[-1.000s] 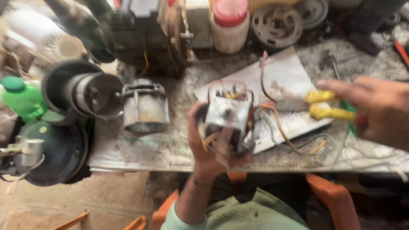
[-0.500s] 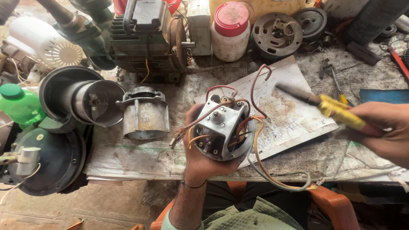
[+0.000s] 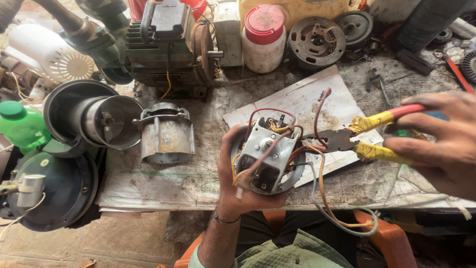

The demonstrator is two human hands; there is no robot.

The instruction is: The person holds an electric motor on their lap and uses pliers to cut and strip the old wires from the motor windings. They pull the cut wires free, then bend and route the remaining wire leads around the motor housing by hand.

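Grey metal motor stator with tangled coloured wires (image 3: 265,156) sits clenched in my left hand (image 3: 238,188), above the bench edge. Right hand (image 3: 441,144) grips yellow-taped pliers (image 3: 357,139), nose at the leads. Best bite one wire only, steady the stator, keep the grey loop clear.

The person is wearing an olive-green shirt with a collar, its fabric showing at the lower edge of the view. The left hand (image 3: 238,183) is bare, and a thin dark band is circling its wrist. The right hand (image 3: 439,141) is wearing nothing: no glove, no ring showing.
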